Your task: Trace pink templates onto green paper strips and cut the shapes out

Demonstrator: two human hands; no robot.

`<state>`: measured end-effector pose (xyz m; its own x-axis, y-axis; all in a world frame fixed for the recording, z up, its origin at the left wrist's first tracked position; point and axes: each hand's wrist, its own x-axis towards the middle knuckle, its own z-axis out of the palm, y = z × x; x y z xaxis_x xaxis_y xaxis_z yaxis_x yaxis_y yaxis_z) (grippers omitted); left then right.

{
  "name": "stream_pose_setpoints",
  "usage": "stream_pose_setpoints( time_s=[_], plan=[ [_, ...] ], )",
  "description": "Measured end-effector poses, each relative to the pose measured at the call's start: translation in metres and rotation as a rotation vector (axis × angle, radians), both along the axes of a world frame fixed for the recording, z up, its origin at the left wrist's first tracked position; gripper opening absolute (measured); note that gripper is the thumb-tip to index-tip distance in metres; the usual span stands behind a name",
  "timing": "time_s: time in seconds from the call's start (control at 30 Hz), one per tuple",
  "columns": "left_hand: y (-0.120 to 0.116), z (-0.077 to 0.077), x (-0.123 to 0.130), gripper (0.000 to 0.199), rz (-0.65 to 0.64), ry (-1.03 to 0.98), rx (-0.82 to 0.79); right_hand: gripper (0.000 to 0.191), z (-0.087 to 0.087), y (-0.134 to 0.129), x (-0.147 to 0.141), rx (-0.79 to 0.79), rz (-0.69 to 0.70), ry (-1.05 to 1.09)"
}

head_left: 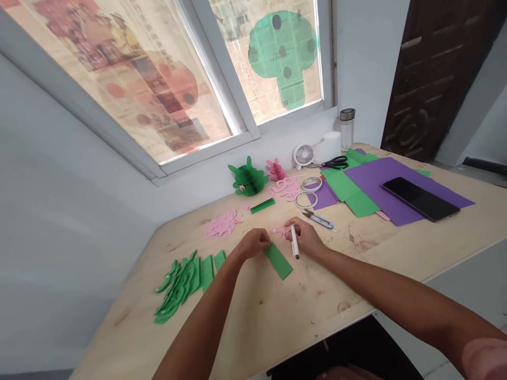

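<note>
My left hand (255, 244) pinches the upper end of a green paper strip (280, 262), which slants over the tabletop. In my right hand (307, 237) is a white pen (294, 241), its dark end pointing down toward me. Between the two hands lies a small pink paper cutout (279, 231). Just beyond my right hand rest blue-handled thread snips (319, 219). To the left of my left arm are folded green paper pieces (206, 272) and a pile of green leaf-like cutouts (178, 290).
Pink cutouts (224, 224), tape rolls (306, 200), a green paper turtle (249, 178) and a pink one (276, 170) stand farther back. A small fan (304, 155), black scissors (335, 163), glass bottle (347, 131), purple paper (380, 182) and phone (420, 198) occupy the right.
</note>
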<state>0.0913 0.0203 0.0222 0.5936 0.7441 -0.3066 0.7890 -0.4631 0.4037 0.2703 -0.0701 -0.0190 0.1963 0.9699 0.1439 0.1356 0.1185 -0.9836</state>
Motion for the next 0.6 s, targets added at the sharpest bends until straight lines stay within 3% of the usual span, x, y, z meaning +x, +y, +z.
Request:
stream_pose_setpoints(
  time_s=[0.17,0.37,0.6],
  plan=[
    [-0.004,-0.001,-0.011,0.009,0.018,-0.195,-0.014,0.021,-0.002,0.002,0.000,-0.010,0.005,0.001],
    [-0.019,0.006,-0.022,0.031,-0.054,-0.335,-0.025,0.021,-0.004,0.003,0.000,-0.016,0.002,0.007],
    [-0.033,0.020,-0.033,0.020,-0.173,-0.343,0.125,0.023,-0.004,0.004,0.001,-0.021,0.003,0.017]
  ],
)
